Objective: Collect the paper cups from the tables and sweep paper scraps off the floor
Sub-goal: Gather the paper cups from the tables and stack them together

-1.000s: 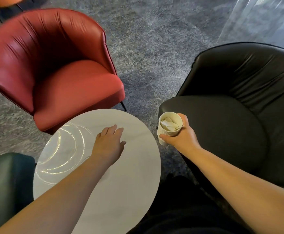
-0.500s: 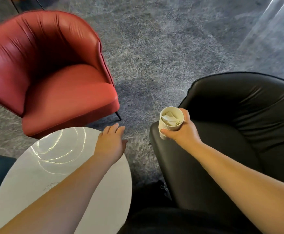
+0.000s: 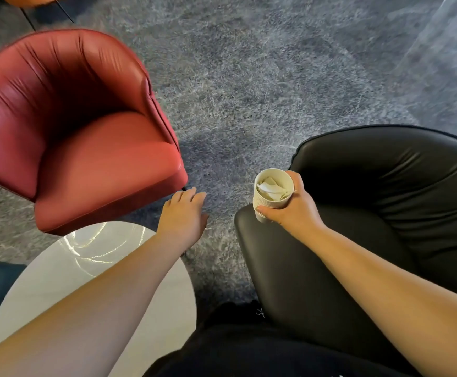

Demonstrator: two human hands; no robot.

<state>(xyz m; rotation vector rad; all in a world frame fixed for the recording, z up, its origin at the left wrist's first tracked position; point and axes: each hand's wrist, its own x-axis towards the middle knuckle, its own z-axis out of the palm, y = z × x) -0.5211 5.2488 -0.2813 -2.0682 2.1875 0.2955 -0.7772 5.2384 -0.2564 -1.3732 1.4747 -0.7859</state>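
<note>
Table btwn L armchair & R armchair

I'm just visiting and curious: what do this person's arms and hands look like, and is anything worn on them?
Both arms are bare from the frame edge to the wrist: no sleeves show. The left hand and right hand have no gloves, and no watch, bracelet or ring is visible. No markings can be made out. Dark clothing shows at the bottom, between the arms.

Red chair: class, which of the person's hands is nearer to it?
Left. The left hand hovers beside the red chair's front corner; the right hand grips the paper cups by the black chair.
</note>
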